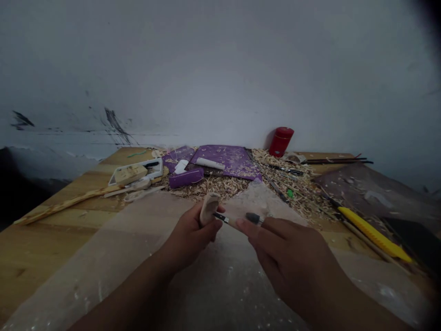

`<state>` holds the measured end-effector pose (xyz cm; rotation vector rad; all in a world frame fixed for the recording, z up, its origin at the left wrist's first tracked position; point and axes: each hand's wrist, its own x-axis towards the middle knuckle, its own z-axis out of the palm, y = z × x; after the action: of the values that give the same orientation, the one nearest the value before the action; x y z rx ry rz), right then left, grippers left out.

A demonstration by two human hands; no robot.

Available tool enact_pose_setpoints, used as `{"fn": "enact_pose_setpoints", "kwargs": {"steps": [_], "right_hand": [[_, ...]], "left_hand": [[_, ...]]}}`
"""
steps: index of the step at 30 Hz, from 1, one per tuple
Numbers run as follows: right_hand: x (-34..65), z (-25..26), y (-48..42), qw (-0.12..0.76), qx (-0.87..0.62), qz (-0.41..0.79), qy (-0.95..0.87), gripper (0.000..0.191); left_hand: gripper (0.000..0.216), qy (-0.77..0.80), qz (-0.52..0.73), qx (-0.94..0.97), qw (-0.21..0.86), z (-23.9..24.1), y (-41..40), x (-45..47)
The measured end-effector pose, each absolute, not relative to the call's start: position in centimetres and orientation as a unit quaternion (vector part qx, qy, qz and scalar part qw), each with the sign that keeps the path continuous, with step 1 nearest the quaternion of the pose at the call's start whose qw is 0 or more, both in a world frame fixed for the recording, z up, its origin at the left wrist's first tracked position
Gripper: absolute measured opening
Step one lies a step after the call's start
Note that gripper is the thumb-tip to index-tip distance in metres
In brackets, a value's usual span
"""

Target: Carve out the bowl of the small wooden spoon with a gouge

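My left hand (pixel 193 232) is closed around a pale piece of carved wood (pixel 208 207), held upright above the table. My right hand (pixel 285 257) grips a small carving knife (pixel 237 219) with a dark handle. Its thin blade points left and touches the wood near my left thumb. Both hands hover over a pale sheet (pixel 220 276) that covers the near part of the wooden table (pixel 41 239).
A heap of wood shavings (pixel 241 181) lies behind the hands, with purple mats (pixel 230 161) and a purple box (pixel 186 177). A red cylinder (pixel 281 140) stands by the wall. A yellow-handled tool (pixel 374 234) lies right; wood strips and a white tray (pixel 138 172) lie left.
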<state>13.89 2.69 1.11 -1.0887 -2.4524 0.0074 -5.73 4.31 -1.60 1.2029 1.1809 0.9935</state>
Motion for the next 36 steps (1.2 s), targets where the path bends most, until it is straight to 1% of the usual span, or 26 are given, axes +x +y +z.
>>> {"fn": "enact_pose_setpoints", "kwargs": {"steps": [3, 7, 14, 21, 24, 29, 33, 36], "right_hand": [[13.9, 1.5, 2.4, 0.222, -0.392, -0.035, -0.892, 0.039], [13.9, 1.6, 2.1, 0.218, -0.386, -0.053, -0.895, 0.038], [13.7, 0.7, 2.2, 0.223, -0.394, -0.048, -0.89, 0.036], [13.6, 0.9, 2.1, 0.223, -0.382, -0.079, -0.893, 0.038], [13.7, 1.2, 1.9, 0.209, -0.374, -0.092, -0.899, 0.038], [13.8, 1.4, 1.7, 0.181, -0.366, -0.081, -0.909, 0.04], [13.4, 1.1, 1.6, 0.186, -0.36, -0.078, -0.911, 0.038], [13.1, 0.8, 1.5, 0.196, -0.357, -0.089, -0.909, 0.035]], "left_hand": [[0.018, 0.542, 0.423, 0.54, 0.485, -1.6, 4.1, -5.6], [0.014, 0.569, 0.415, 0.57, 0.424, -1.7, 4.1, -5.6], [0.011, 0.592, 0.392, 0.605, 0.361, -1.5, 4.3, -5.7], [0.009, 0.575, 0.363, 0.664, 0.311, -1.7, 4.2, -5.9], [0.009, 0.564, 0.343, 0.697, 0.282, -2.0, 4.3, -6.0], [0.007, 0.549, 0.323, 0.722, 0.27, -1.9, 4.3, -5.9], [0.007, 0.551, 0.32, 0.712, 0.295, -2.0, 4.3, -5.6], [0.005, 0.567, 0.337, 0.692, 0.294, -2.3, 4.1, -5.3]]}}
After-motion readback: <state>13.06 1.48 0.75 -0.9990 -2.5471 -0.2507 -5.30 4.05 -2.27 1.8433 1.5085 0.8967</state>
